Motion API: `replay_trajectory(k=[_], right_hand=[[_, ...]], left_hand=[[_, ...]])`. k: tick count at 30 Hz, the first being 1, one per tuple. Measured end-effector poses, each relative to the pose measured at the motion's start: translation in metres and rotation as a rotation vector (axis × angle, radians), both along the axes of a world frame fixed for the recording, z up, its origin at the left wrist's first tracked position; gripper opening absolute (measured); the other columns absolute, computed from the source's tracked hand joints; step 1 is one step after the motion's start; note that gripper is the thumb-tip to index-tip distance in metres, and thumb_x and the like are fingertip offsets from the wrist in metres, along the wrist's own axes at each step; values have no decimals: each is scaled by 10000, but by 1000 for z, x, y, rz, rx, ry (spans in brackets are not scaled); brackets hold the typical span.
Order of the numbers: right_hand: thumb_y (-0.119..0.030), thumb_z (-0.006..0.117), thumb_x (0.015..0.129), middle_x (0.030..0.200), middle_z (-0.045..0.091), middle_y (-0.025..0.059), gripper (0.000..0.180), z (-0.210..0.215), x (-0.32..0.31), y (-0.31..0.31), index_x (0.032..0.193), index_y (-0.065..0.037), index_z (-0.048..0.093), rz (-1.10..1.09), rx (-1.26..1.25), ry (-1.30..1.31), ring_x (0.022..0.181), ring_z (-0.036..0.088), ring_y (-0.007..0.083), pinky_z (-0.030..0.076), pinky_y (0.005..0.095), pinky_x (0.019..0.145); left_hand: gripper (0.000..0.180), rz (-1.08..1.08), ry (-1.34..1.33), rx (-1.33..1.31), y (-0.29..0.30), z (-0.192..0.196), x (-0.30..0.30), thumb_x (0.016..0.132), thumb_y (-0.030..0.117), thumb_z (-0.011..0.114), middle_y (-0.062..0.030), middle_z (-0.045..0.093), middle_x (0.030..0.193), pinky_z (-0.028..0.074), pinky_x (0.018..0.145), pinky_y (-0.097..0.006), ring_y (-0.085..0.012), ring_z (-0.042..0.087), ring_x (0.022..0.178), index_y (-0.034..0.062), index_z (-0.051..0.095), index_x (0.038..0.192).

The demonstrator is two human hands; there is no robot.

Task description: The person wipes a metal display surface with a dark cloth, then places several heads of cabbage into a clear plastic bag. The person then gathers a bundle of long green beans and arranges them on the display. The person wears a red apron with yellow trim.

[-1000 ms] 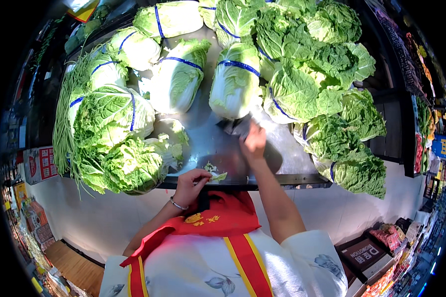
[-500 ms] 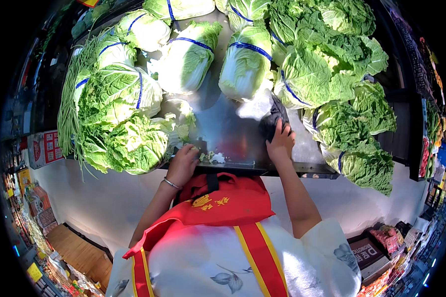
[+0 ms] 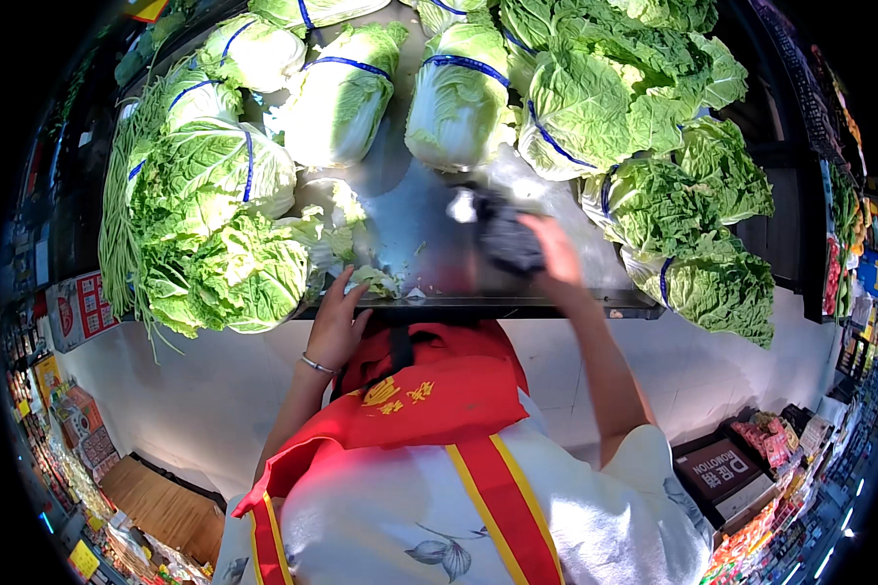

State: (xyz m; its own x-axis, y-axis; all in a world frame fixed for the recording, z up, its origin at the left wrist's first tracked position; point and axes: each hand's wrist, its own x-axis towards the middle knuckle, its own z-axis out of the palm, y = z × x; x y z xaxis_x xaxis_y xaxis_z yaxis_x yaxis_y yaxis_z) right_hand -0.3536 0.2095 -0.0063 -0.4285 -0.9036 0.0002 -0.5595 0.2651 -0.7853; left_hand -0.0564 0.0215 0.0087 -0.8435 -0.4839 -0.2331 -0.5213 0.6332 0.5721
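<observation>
My right hand [image 3: 558, 257] is wrapped around a dark, bunched-up cloth [image 3: 507, 237], which lies against the shiny metal display surface [image 3: 410, 210]; both are smeared by motion. At the front edge, my left hand [image 3: 336, 320] has its fingers apart and holds nothing that I can see. Just beyond its fingertips are pale green leaf scraps [image 3: 379, 283]. A banded napa cabbage [image 3: 346, 102] and another napa cabbage [image 3: 458, 107] lie at the far side of the bare metal patch.
Leafy cabbages [image 3: 226, 278] and a bundle of long green beans [image 3: 117, 214] crowd the left. More cabbages [image 3: 698, 292] line the right side. A dark raised lip [image 3: 595, 306] runs along the front, with a red apron [image 3: 419, 380] close against it.
My right hand has swept the cloth to the left and nearer the front edge. My left hand has drawn back slightly and its fingers have spread. The whole view has shifted a little.
</observation>
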Motion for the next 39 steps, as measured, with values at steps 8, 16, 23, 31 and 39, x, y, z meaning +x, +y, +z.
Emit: replay_trajectory(k=[8, 16, 23, 31, 39], right_hand=[[24, 626, 600, 1113, 447, 190, 624, -52, -22, 91, 1155, -219, 472, -377, 840, 352, 927, 558, 408, 479, 432, 792], [-25, 630, 609, 1033, 451, 223, 567, -37, 154, -108, 1128, -155, 443, -68, 550, 118, 799, 573, 448, 493, 483, 712], [-192, 769, 594, 1231, 399, 257, 850, -21, 158, -140, 1321, -143, 330, 98, 480, -73, 1056, 479, 447, 421, 463, 898], [-242, 867, 480, 1409, 221, 208, 1189, 30, 197, -175, 1397, -19, 143, 281, -18, -249, 1308, 235, 339, 225, 385, 1081], [-210, 855, 520, 1304, 362, 203, 1005, -6, 219, -181, 1322, 0, 288, 121, -457, -283, 1220, 367, 335, 327, 384, 1011]], left_hand=[[366, -192, 23, 240, -11, 14, 8, 764, 68, 625, -194, 468, 1235, 390, 946, -378, -355, 464, 1120, 32, 530, 1115], [336, -229, 291, 876, -85, 115, 60, 828, 26, 548, -150, 503, 1231, 399, 946, -326, -238, 502, 1129, -3, 524, 1162], [286, 378, 832, 815, -156, 132, 144, 842, 4, 437, -111, 603, 1021, 432, 863, -297, -171, 573, 936, -32, 519, 1114], [988, 154, 417, 155, -136, 106, 126, 551, 129, 834, -110, 242, 1387, 301, 1031, -378, -240, 283, 1284, 50, 262, 1353], [981, 291, 426, -10, -107, 54, 98, 543, 229, 846, -181, 408, 1272, 363, 971, -375, -336, 426, 1165, -4, 293, 1318]])
